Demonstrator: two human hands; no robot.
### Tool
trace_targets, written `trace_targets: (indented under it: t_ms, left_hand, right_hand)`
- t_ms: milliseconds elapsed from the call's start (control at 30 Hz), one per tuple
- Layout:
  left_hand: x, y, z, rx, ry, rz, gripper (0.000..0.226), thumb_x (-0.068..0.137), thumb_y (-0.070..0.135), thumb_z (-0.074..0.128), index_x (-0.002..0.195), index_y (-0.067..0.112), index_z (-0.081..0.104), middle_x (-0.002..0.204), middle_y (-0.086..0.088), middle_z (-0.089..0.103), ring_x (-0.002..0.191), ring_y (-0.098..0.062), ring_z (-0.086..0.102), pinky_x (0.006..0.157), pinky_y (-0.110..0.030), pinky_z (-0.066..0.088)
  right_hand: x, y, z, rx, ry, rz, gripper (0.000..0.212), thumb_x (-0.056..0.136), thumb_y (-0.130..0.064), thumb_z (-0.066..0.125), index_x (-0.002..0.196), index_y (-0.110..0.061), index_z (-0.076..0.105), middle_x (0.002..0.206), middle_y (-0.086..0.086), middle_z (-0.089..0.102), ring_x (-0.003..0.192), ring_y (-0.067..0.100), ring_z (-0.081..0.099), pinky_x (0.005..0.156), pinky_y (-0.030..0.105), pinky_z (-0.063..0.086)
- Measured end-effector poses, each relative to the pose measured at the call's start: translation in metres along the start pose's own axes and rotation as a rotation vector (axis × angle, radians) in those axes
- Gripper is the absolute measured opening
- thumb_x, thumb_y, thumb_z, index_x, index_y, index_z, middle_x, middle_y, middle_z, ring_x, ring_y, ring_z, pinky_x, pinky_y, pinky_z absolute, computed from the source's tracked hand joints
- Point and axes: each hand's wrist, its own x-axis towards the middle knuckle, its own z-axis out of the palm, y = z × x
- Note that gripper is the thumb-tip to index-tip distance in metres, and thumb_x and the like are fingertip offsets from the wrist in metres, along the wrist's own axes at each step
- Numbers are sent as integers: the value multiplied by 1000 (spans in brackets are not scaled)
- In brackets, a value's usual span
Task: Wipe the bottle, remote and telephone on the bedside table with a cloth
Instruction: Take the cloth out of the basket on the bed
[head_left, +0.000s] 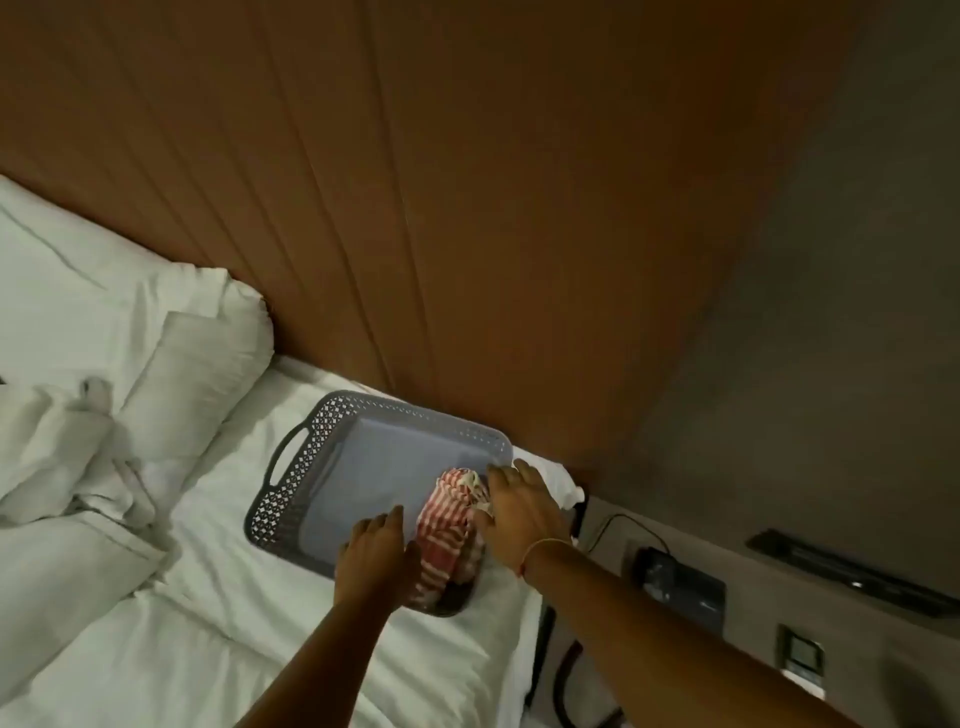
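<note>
A red and white striped cloth (447, 535) lies bunched in the near right corner of a grey plastic tray (332, 447) on the bed. My left hand (374, 556) rests on the tray's near rim, its thumb against the cloth's left side. My right hand (524, 512) lies over the cloth's right edge with fingers spread; no firm grip shows. On the bedside table (753, 623) to the right sit a dark telephone-like object (680, 582) with a cable and a long dark remote-like bar (852, 571). No bottle is in view.
White pillows (171, 364) and rumpled bedding (78, 493) fill the left. A brown padded headboard (467, 208) rises behind the tray. A wall switch panel (804, 654) sits low at the right, and dark cables (563, 680) hang between bed and table.
</note>
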Motion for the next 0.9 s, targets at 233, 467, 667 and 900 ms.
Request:
trace_targets:
  t_ms: [233, 467, 667, 900]
  left_hand:
    - [30, -12, 44, -80, -83, -90, 44, 91, 38, 50, 131, 20, 54, 127, -6, 66, 119, -30, 56, 97, -42, 48]
    - [46, -16, 57, -81, -98, -98, 28, 88, 36, 60, 106, 16, 68, 105, -10, 74, 98, -33, 67, 74, -34, 47]
    - [41, -13, 41, -149, -36, -93, 28, 92, 38, 57, 70, 20, 57, 82, -9, 70, 85, -36, 66, 68, -31, 41]
    - [15, 26, -9, -556, 39, 37, 21, 89, 28, 71, 92, 8, 75, 86, -12, 78, 80, -33, 73, 77, -51, 60]
  right_hand:
    - [61, -13, 43, -404, -164, -44, 46, 93, -27, 47, 136, -8, 47, 135, 12, 56, 135, 37, 34, 117, 48, -5]
    - [76, -16, 58, -421, -118, -44, 35, 89, -30, 61, 122, -19, 60, 124, 5, 65, 124, 31, 51, 117, 53, 6]
    - [63, -12, 51, -149, 103, -70, 30, 86, -30, 62, 112, -16, 65, 114, 9, 69, 114, 30, 55, 114, 44, 20]
    - [27, 16, -1, 769, 330, 167, 24, 66, -19, 83, 80, -19, 64, 89, 4, 66, 82, 21, 58, 75, 30, 48]
